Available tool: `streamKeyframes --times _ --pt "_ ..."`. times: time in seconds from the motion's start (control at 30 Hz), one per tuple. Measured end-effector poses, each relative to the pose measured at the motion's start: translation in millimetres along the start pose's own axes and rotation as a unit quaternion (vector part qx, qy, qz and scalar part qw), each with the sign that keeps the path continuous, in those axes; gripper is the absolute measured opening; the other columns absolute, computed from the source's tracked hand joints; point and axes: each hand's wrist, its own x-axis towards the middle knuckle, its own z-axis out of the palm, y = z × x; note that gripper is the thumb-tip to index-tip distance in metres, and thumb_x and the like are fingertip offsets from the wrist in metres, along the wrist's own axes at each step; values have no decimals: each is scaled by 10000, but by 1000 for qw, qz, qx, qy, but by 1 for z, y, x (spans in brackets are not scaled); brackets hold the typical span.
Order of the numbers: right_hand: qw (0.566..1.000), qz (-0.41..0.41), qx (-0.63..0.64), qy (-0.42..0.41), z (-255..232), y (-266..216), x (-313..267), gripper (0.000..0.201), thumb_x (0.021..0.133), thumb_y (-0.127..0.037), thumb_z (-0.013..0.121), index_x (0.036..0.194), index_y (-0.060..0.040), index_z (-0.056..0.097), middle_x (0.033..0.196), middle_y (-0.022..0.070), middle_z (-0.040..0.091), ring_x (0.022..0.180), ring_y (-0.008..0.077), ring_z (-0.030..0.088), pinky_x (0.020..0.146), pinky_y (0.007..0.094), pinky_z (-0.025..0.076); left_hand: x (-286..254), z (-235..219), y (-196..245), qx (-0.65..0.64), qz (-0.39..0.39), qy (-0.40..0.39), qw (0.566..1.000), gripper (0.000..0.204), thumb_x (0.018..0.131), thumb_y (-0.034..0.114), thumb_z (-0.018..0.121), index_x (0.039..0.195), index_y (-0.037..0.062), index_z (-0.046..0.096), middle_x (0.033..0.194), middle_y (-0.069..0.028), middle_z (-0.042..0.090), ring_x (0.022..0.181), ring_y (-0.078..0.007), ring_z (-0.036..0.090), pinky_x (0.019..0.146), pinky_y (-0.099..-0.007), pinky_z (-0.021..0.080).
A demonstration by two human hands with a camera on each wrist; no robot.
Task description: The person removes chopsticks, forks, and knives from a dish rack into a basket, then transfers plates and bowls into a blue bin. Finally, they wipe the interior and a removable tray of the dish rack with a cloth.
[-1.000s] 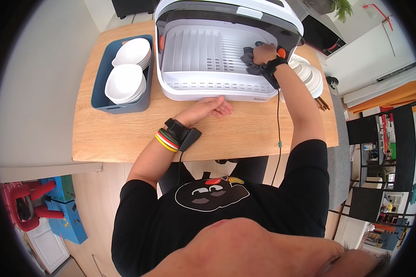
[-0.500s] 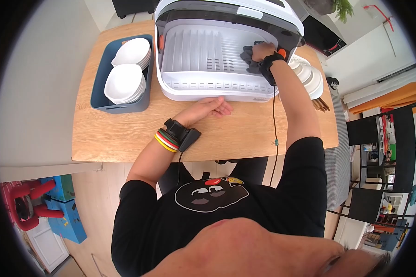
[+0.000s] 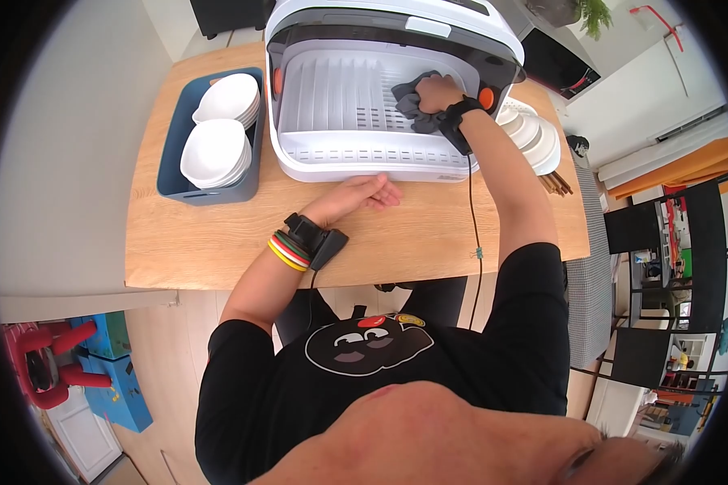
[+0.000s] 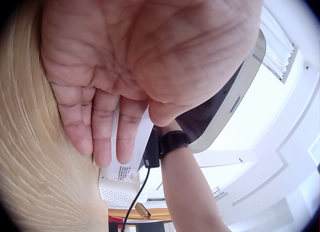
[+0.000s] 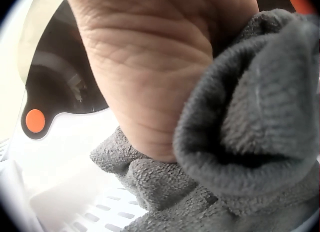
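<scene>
My right hand grips a bunched dark grey cloth inside a white dish rack box with its tinted lid raised. Folds of this cloth bulge around the palm in the right wrist view, over the slotted rack floor. At the box's front edge, my left hand rests on the wooden table with nothing in it. The left wrist view shows that hand palm up, its fingers loosely extended beside the front of the box.
To the left stands a blue bin with two stacks of white bowls. White plates and brown chopsticks are at the right of the box. A black cable runs down from the right wrist.
My right hand has moved left across the rack with the grey cloth, which is more spread out. The left hand stays in place; the head view has shifted slightly.
</scene>
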Motion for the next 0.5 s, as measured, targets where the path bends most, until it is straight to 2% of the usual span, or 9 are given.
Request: streamKeyframes --times 0.13,0.2,0.5 --pt "1000 -21 18 1 -3 -9 4 287 748 -178 553 968 -42 679 1065 146 635 1063 293 564 918 440 396 1 0 -1 -4 -4 -1 1000 506 998 411 311 1090 5 598 1010 -87 612 942 -141 558 874 -263 437" --pt "999 -24 24 6 -4 -14 5 285 746 -174 554 964 -42 681 1062 147 636 1064 296 563 925 443 391 1 0 0 6 -10 3 1000 516 1002 397 289 1085 -18 585 994 -106 607 984 -176 569 892 -297 443" --pt "997 -49 55 25 -5 -23 15 272 730 -153 559 940 -36 684 1063 149 626 1056 303 563 938 463 378 1 1 1 -7 -12 6 1000 496 1004 380 301 1082 -17 588 998 -98 605 980 -166 567 888 -291 441"
